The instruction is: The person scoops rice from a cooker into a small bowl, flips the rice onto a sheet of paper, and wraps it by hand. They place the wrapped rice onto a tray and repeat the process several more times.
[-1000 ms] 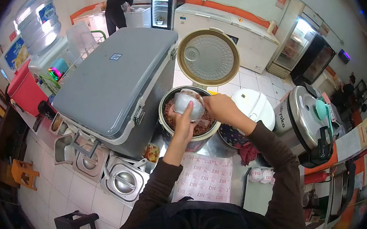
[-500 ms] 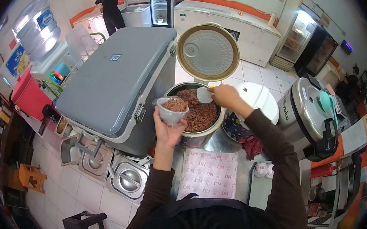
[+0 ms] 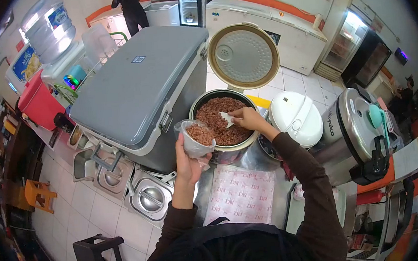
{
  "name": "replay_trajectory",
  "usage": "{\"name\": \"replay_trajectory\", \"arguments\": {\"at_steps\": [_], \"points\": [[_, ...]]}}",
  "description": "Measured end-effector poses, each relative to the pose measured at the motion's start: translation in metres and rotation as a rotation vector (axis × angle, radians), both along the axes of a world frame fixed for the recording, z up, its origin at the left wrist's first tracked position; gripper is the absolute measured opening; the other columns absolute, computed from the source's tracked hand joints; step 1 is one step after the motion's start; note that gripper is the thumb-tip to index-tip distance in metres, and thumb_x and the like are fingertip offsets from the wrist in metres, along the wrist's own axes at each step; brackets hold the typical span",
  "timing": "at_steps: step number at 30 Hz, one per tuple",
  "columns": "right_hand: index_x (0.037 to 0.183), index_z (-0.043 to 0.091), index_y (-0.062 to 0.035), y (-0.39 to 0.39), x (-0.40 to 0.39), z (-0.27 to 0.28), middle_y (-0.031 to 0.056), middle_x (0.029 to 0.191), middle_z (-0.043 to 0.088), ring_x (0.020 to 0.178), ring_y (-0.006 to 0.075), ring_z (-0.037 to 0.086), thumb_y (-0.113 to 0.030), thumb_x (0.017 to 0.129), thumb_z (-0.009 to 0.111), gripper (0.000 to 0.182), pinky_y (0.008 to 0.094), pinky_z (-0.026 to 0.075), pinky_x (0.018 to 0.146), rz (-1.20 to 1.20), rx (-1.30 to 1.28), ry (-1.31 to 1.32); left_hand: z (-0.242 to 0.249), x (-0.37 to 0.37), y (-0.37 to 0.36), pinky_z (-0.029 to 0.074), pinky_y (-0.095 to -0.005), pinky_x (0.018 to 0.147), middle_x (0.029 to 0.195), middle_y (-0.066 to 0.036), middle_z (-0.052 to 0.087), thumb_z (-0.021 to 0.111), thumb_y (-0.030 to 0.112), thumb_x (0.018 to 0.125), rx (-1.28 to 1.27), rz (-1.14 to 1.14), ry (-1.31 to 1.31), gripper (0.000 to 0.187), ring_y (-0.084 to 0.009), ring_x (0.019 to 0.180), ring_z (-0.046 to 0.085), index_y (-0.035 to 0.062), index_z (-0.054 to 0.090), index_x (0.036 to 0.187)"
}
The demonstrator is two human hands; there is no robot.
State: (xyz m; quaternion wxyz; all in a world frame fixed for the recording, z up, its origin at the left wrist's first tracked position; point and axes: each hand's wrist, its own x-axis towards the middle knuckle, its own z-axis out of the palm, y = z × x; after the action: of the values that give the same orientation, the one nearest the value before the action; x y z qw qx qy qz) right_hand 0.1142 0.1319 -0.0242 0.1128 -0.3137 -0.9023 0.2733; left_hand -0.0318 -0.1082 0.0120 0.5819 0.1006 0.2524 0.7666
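Note:
My left hand (image 3: 188, 162) is closed around a plastic-lined bowl (image 3: 201, 140), tilted toward the rice cooker and holding reddish-brown rice (image 3: 198, 131). In my right hand (image 3: 249, 119) is a white rice paddle (image 3: 227, 119), its blade partly down in the cooked rice (image 3: 219, 110). That rice lies inside an open rice cooker (image 3: 192, 113), whose round lid (image 3: 243, 55) stands raised behind the pot. The bowl is at the cooker's near left rim. Printed wrapping paper (image 3: 241, 190) lies on the metal counter just below the cooker.
A large grey cooler box (image 3: 135, 82) stands left of the pot. To the right are a white-lidded cooker (image 3: 295, 118) and a big steel Miyako cooker (image 3: 343, 128). Lidded metal pans (image 3: 148, 200) sit at lower left. A person in black (image 3: 131, 10) stands far back.
My right hand has moved slightly left and down, pushing the paddle into the rice. The bowl in my left hand has tipped more to the right. The head view has shifted a little.

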Motion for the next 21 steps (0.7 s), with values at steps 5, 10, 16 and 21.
{"name": "replay_trajectory", "arguments": {"at_steps": [5,10,16,21], "points": [[0.116,0.063,-0.0061,0.013,0.020,0.010,0.0156,0.091,0.070,0.078,0.0165,0.065,-0.020,0.086,0.062,0.034,0.0282,0.048,0.070,-0.037,-0.125,0.120,-0.009,-0.002,0.015,0.047,-0.0341,0.067,0.108,-0.007,0.057,0.048,0.049,0.091,-0.031,0.040,0.095,0.047,-0.0202,0.094,0.057,0.0129,0.045,0.121],[0.113,0.065,-0.0161,-0.010,0.027,0.075,0.0129,0.100,0.068,0.085,0.0243,0.067,-0.023,0.084,0.061,0.031,0.0335,0.050,0.078,-0.062,-0.084,0.076,-0.015,0.005,0.054,0.047,-0.0426,0.070,0.116,-0.011,0.050,0.055,0.047,0.089,-0.085,0.079,0.130,0.049,-0.0273,0.104,0.051,0.0137,0.043,0.122],[0.104,0.061,-0.0041,-0.087,0.021,0.104,0.0056,0.066,0.061,0.055,0.0181,0.060,-0.017,0.080,0.058,0.027,0.0310,0.047,0.048,0.177,0.952,-0.116,0.004,0.008,0.079,0.044,-0.0421,0.084,0.118,-0.010,0.052,0.049,0.050,0.089,0.038,-0.138,-0.019,0.049,-0.0264,0.107,0.051,0.0127,0.047,0.120],[0.104,0.058,-0.0058,-0.101,0.032,0.112,0.0017,0.066,0.055,0.055,0.0175,0.060,-0.015,0.076,0.056,0.030,0.0289,0.047,0.047,0.230,1.186,-0.078,-0.015,0.010,0.079,0.045,-0.0358,0.073,0.117,-0.005,0.056,0.040,0.061,0.088,0.114,-0.203,-0.239,0.055,-0.0209,0.103,0.053,0.0192,0.051,0.121]]}}
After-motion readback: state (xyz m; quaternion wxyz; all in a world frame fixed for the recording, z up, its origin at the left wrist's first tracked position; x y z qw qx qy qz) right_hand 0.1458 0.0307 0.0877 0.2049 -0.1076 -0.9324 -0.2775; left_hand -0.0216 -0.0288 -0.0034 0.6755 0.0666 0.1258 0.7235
